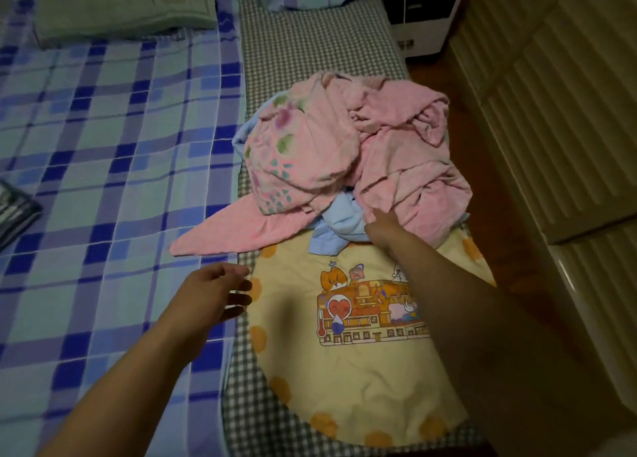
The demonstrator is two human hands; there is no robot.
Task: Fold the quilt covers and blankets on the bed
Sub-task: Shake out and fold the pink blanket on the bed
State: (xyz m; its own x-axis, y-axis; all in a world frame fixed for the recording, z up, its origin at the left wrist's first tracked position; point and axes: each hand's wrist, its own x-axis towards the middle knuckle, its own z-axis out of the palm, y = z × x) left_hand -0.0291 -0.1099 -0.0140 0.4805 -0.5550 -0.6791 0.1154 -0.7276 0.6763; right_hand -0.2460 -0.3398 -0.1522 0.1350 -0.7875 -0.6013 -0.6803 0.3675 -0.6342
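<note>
A crumpled pink blanket [389,146] with a flowered patch lies heaped on the green checked mattress [310,53], one corner trailing left onto the blue plaid sheet [103,139]. A light blue cloth [341,218] pokes out beneath the heap. Nearer me, a yellow quilt cover [348,377] with a cartoon print lies flat. My right hand [384,224] reaches to the pink blanket's lower edge, and its fingers are hidden in the cloth. My left hand [215,292] hovers open at the yellow cover's left edge, holding nothing.
A folded green blanket [120,4] sits at the far left of the bed. A dark folded item [13,211] lies at the left edge. A white cabinet [424,11] and pale slatted wardrobe doors [558,111] stand to the right, past a strip of wooden floor [482,167].
</note>
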